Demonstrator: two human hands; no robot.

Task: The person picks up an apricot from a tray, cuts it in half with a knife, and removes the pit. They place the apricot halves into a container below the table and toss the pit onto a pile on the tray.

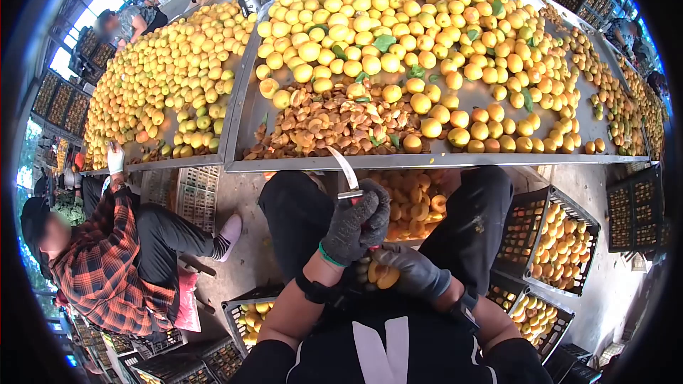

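Far L: co-worker (107,263) sits beside, well apart from the blade. Low risk now, but a wide swing that way w/o looking would cut the gap.

Crate (233,318) sits low by the person's L side; a foot or elbow shift could knock it.

Pile of pieces (334,124) lies just behind the front rim of the surface (284,166). Sleeve snag or careless sweep = spill over the edge.

Knife (344,171): curved blade bare, tip up, near the rim. Could nick the metal or catch on it if the wrist rolls fwd.

L hand (356,220): gloved, fingers wrapped tight round the knife handle. Juice on the glove, if any, could let the grip slip. Glove looks like knit, prob. not much help vs. the edge.

Cut fruit (385,276): in R hand (416,270), below and just beside L hand, cut face showing. R hand is curled, pinching it btwn thumb & fingers; exact finger contact partly hidden. Main hazard: hands v. close, so if the blade turns down and slips, it meets R fingers. Too much squeeze = soft flesh bruises or pops out, drops in the lap.

Halves (416,203) sit btwn the knees; knees closing could jostle them.

R: crate (523,231) is tilted in view, fruit near the top, so a bump could tip some out.
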